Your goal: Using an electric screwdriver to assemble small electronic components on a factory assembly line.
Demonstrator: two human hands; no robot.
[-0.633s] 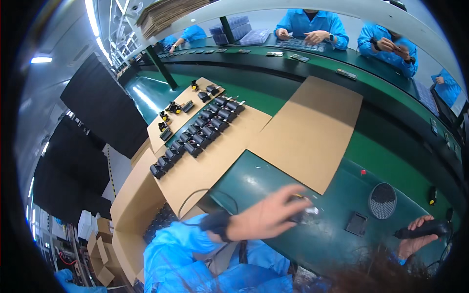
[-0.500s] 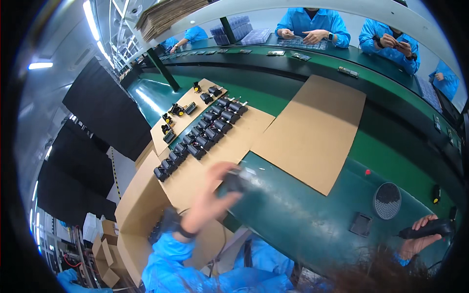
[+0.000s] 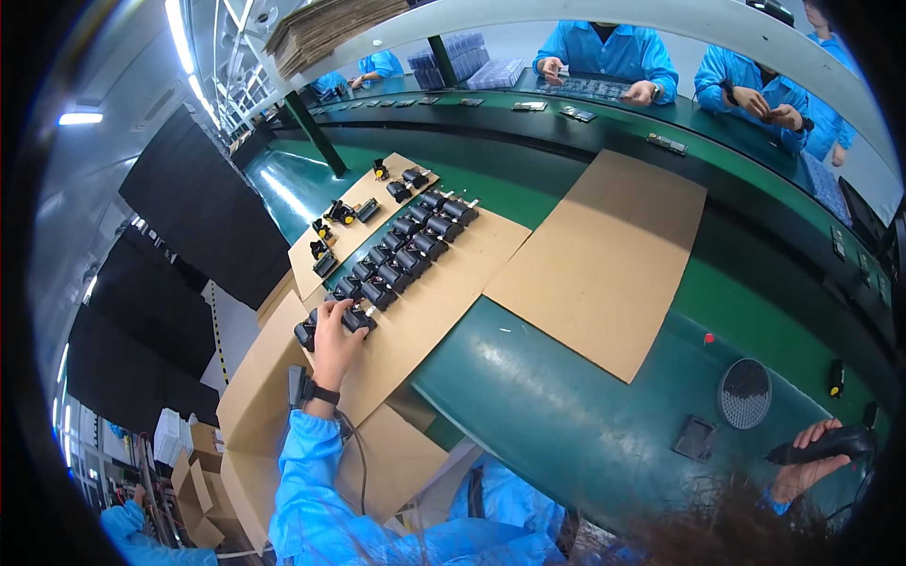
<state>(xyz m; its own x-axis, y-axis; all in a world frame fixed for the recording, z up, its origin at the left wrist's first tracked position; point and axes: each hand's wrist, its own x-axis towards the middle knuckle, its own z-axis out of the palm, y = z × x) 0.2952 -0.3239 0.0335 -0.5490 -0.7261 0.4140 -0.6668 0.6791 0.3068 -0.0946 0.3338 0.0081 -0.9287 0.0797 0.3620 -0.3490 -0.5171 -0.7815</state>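
Note:
My left hand (image 3: 333,351) is closed around a small black plastic-cased unit (image 3: 359,322) at the near end of the rows on the cardboard. Its fingers grip the unit from above. Two lines of similar black units (image 3: 412,258) stretch away to the far right of that hand, several with short pale tabs sticking out. At the lower right, my right hand (image 3: 804,477) is wrapped around a black handheld power screwdriver (image 3: 834,442), its tip pointing left. A black square fixture (image 3: 695,438) and a round dish of small screws (image 3: 745,392) lie near the screwdriver.
A flat cardboard sheet (image 3: 604,259) covers part of the green bench (image 3: 547,415). Black-and-yellow parts (image 3: 342,212) sit beyond the rows. Behind runs a conveyor (image 3: 528,141) bearing circuit boards (image 3: 667,143), with co-workers in blue across it. An open cardboard box (image 3: 250,415) stands left of my arm.
My left hand has moved left from over the bench to the near end of the rows, carrying the black unit there. My right hand stays in place with the screwdriver.

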